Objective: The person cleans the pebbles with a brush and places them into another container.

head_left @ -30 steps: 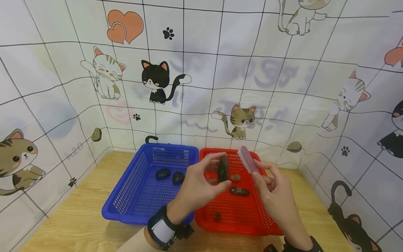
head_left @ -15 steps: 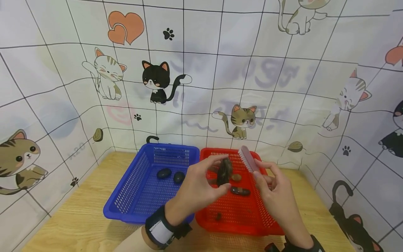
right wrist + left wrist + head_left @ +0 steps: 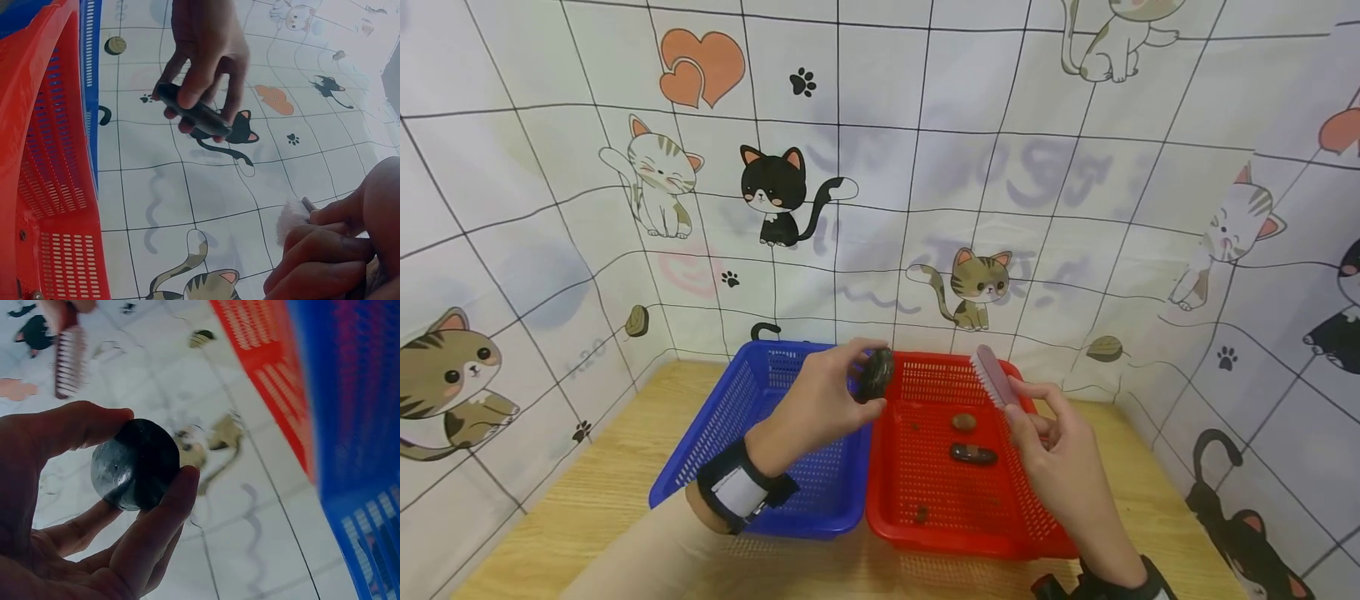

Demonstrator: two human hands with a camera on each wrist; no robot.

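Observation:
My left hand (image 3: pixel 823 398) pinches a dark, smooth stone (image 3: pixel 876 375) between thumb and fingers, above where the two baskets meet. In the left wrist view the stone (image 3: pixel 135 465) looks rounded and shiny. Over the right side of the red basket (image 3: pixel 925 533), my right hand (image 3: pixel 1060 462) grips a pink brush (image 3: pixel 994 377) with pale bristles facing left. Brush and stone are apart. The right wrist view catches only the bristles (image 3: pixel 290 220) past my curled fingers. In the red basket lie a brown stone (image 3: pixel 964 422) and a long dark stone (image 3: pixel 973 454) with a lighter band.
The blue basket (image 3: pixel 760 527) stands left of the red one, partly hidden by my left arm. Small brown bits (image 3: pixel 921 514) lie on the red basket's floor. Both baskets rest on a wooden table (image 3: pixel 647 425), with a cat-patterned sheet (image 3: pixel 880 192) behind.
My left hand has carried the stone left, from over the red basket toward the blue one, and now hides the dark stones in the blue basket. The right hand with the brush has hardly moved.

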